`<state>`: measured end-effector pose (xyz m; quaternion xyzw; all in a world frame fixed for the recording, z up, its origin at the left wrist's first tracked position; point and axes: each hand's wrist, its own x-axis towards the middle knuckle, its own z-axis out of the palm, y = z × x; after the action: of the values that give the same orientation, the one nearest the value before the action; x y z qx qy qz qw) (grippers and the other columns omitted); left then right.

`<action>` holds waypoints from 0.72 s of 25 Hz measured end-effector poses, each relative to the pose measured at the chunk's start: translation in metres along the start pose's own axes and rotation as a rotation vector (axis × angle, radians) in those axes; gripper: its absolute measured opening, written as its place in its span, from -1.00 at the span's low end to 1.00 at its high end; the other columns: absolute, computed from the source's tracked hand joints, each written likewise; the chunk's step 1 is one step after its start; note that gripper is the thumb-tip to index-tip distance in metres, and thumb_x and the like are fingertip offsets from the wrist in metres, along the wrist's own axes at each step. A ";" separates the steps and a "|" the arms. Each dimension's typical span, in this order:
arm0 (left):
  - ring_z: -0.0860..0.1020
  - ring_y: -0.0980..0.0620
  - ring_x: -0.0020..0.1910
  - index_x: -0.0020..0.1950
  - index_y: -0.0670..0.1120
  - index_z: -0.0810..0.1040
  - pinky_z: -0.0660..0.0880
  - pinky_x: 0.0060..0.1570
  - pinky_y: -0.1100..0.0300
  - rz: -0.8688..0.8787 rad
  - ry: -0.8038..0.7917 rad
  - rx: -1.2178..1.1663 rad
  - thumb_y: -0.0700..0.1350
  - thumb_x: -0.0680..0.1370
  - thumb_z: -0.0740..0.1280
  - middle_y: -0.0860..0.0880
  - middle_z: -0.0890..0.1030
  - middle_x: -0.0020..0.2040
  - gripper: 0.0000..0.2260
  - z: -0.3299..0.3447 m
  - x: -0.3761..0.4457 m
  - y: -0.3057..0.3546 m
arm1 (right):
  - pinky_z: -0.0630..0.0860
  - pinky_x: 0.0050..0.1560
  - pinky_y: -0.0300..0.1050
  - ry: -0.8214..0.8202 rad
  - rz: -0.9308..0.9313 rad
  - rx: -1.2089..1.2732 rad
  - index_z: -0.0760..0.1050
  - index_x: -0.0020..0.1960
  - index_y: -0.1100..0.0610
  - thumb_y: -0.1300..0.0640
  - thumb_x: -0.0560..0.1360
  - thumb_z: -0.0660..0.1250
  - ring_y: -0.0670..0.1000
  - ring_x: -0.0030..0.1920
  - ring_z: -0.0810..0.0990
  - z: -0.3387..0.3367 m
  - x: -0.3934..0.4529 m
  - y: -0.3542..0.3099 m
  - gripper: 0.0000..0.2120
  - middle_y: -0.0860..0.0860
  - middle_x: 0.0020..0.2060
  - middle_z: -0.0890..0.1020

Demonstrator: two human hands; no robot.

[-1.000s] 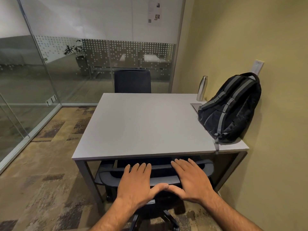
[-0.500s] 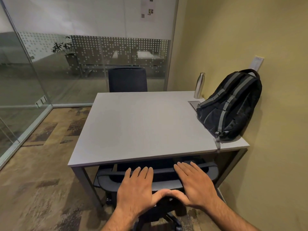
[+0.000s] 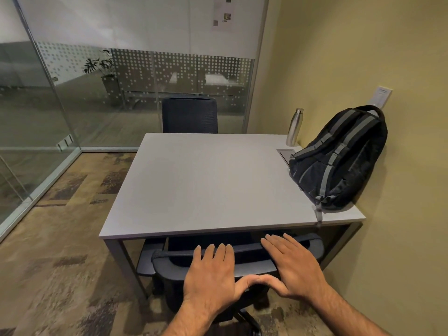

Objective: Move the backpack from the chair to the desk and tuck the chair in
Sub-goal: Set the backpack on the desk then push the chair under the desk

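A black backpack with grey straps leans against the yellow wall on the right rear part of the grey desk. The dark office chair stands at the desk's near edge, its seat mostly under the top and its backrest just outside. My left hand and my right hand lie flat on the top of the backrest, fingers spread, thumbs touching. Neither hand wraps around anything.
A steel bottle stands at the desk's far right corner beside a cable hatch. A second dark chair sits behind the desk. Glass walls close the left and back; the yellow wall runs along the right.
The view has shifted slightly between frames. My hands stay flat on the chair's backrest and the chair sits at about the same place against the desk edge.
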<state>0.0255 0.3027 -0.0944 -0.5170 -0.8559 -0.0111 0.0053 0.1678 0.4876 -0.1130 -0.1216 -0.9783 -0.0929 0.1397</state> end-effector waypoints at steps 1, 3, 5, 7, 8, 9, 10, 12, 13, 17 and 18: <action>0.35 -0.16 0.48 0.53 -0.15 0.26 0.19 0.50 -0.22 -0.008 -0.014 -0.002 0.59 0.31 -0.42 -0.11 0.41 0.50 0.14 -0.001 -0.001 0.002 | 0.46 0.35 0.12 0.002 -0.001 0.008 0.57 0.33 0.16 -0.51 0.50 0.03 0.06 0.27 0.63 0.001 -0.001 0.000 -0.15 0.07 0.26 0.66; 0.37 -0.17 0.47 0.52 -0.15 0.30 0.20 0.49 -0.24 -0.031 -0.034 -0.018 0.60 0.32 -0.41 -0.12 0.44 0.47 0.14 -0.001 -0.003 0.007 | 0.46 0.36 0.11 -0.006 -0.012 0.023 0.57 0.34 0.17 -0.51 0.49 0.06 0.06 0.28 0.61 -0.001 -0.004 0.002 -0.15 0.07 0.27 0.65; 0.46 -0.19 0.40 0.46 -0.17 0.41 0.30 0.43 -0.28 -0.087 -0.057 -0.063 0.60 0.37 -0.30 -0.13 0.53 0.40 0.09 0.001 -0.007 0.012 | 0.46 0.37 0.11 -0.008 -0.022 0.040 0.56 0.35 0.17 -0.52 0.49 0.06 0.06 0.30 0.60 -0.002 -0.008 0.004 -0.14 0.07 0.28 0.64; 0.59 -0.19 0.26 0.33 -0.17 0.56 0.45 0.29 -0.30 -0.114 -0.050 -0.095 0.58 0.43 -0.15 -0.13 0.65 0.26 -0.01 0.004 -0.007 0.016 | 0.45 0.38 0.12 -0.041 -0.024 0.066 0.54 0.36 0.17 -0.52 0.50 0.04 0.06 0.31 0.59 -0.005 -0.008 0.007 -0.14 0.08 0.30 0.63; 0.62 -0.19 0.21 0.29 -0.17 0.60 0.50 0.24 -0.30 -0.115 -0.045 -0.117 0.58 0.45 -0.10 -0.12 0.67 0.21 -0.05 0.001 -0.008 0.019 | 0.42 0.40 0.12 -0.073 -0.019 0.079 0.54 0.38 0.16 -0.52 0.49 0.04 0.06 0.32 0.59 -0.007 -0.009 0.008 -0.13 0.07 0.31 0.62; 0.61 -0.19 0.24 0.31 -0.16 0.58 0.49 0.25 -0.30 -0.113 -0.032 -0.141 0.58 0.44 -0.11 -0.12 0.66 0.24 -0.04 -0.003 -0.009 0.022 | 0.38 0.42 0.10 -0.109 -0.008 0.097 0.52 0.39 0.15 -0.53 0.48 0.04 0.04 0.34 0.57 -0.010 -0.010 0.009 -0.13 0.06 0.32 0.61; 0.53 -0.18 0.35 0.40 -0.14 0.50 0.40 0.35 -0.31 -0.108 -0.040 -0.160 0.60 0.40 -0.16 -0.11 0.58 0.35 0.01 -0.006 -0.010 0.024 | 0.32 0.45 0.09 -0.147 0.001 0.121 0.50 0.41 0.14 -0.55 0.46 0.05 0.02 0.36 0.55 -0.013 -0.011 0.010 -0.11 0.04 0.35 0.59; 0.29 -0.09 0.53 0.56 -0.06 0.26 0.15 0.53 -0.20 -0.094 -0.097 -0.192 0.63 0.32 -0.26 -0.03 0.37 0.54 0.07 -0.016 -0.009 0.024 | 0.19 0.53 0.03 -0.238 0.011 0.204 0.39 0.51 0.07 -0.62 0.40 0.04 -0.03 0.45 0.43 -0.025 -0.009 0.014 -0.03 -0.02 0.45 0.48; 0.28 -0.03 0.53 0.56 -0.01 0.25 0.14 0.54 -0.11 -0.117 -0.117 -0.250 0.64 0.33 -0.23 0.02 0.37 0.53 0.04 -0.023 -0.005 0.021 | 0.15 0.57 -0.02 -0.308 0.029 0.260 0.30 0.56 0.01 -0.65 0.37 0.01 -0.07 0.50 0.35 -0.033 -0.003 0.016 0.00 -0.07 0.51 0.39; 0.52 0.08 0.30 0.37 0.12 0.48 0.47 0.24 0.06 -0.328 -0.072 -0.425 0.56 0.40 0.08 0.15 0.58 0.32 -0.27 -0.038 0.029 -0.025 | 0.36 0.40 -0.12 -0.453 0.149 0.489 0.33 0.52 -0.06 -0.61 0.41 -0.03 -0.10 0.43 0.41 -0.035 0.052 0.011 -0.11 -0.14 0.46 0.45; 0.54 0.07 0.25 0.34 0.13 0.51 0.49 0.19 0.07 -0.389 -0.072 -0.442 0.51 0.42 0.14 0.14 0.60 0.29 -0.34 -0.036 0.039 -0.047 | 0.40 0.36 -0.11 -0.486 0.174 0.547 0.37 0.49 -0.04 -0.58 0.43 0.01 -0.08 0.40 0.45 -0.024 0.074 0.005 -0.15 -0.12 0.43 0.50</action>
<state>-0.0343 0.3148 -0.0587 -0.3318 -0.9154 -0.1798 -0.1398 0.1066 0.5029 -0.0673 -0.1807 -0.9575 0.2159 -0.0621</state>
